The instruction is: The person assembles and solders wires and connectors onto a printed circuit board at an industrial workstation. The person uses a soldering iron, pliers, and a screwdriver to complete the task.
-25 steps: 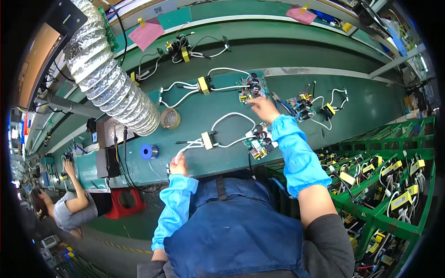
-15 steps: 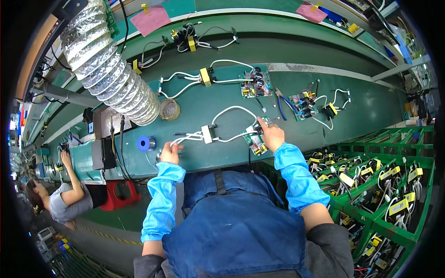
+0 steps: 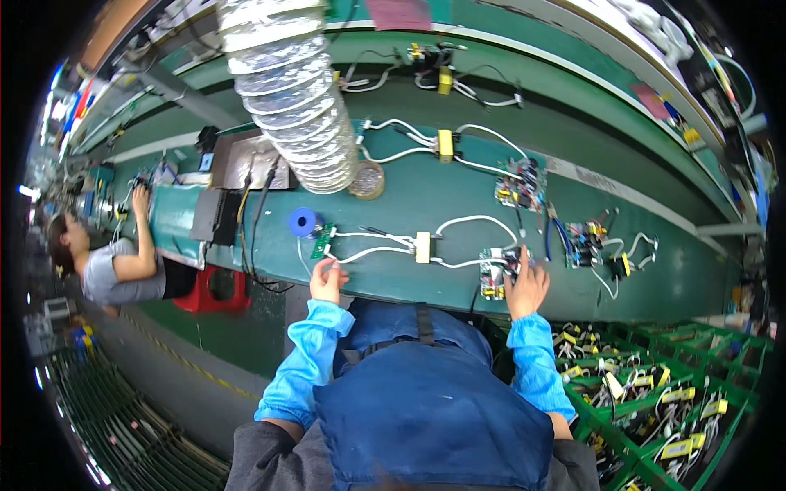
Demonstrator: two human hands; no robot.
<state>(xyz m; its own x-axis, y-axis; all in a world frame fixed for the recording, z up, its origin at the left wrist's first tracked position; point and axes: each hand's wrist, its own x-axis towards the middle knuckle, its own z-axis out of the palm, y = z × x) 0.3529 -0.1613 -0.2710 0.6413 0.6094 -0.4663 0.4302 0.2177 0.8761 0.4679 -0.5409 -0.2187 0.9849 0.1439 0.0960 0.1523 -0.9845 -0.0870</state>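
A wired assembly lies on the green conveyor bench (image 3: 393, 196) right in front of me: a small green circuit board (image 3: 322, 241) on the left, white wires, a yellow transformer (image 3: 422, 246) in the middle and a bigger circuit board (image 3: 497, 273) on the right. My left hand (image 3: 327, 280) grips the wire end beside the small board. My right hand (image 3: 527, 286) rests on the right edge of the bigger board, fingers on it. Both forearms wear blue sleeve covers.
Two more wired assemblies (image 3: 446, 147) lie farther back and another (image 3: 594, 245) lies to the right. A silver flexible duct (image 3: 295, 98) hangs over the bench. A blue spool (image 3: 302, 221) and tape roll (image 3: 368, 179) stand near. Green crates (image 3: 655, 385) with parts are at right. Another person (image 3: 115, 266) works at left.
The assembly and both my hands have come toward the bench's near edge. My right hand went from the farther boards down to the near board; my view shifted right.
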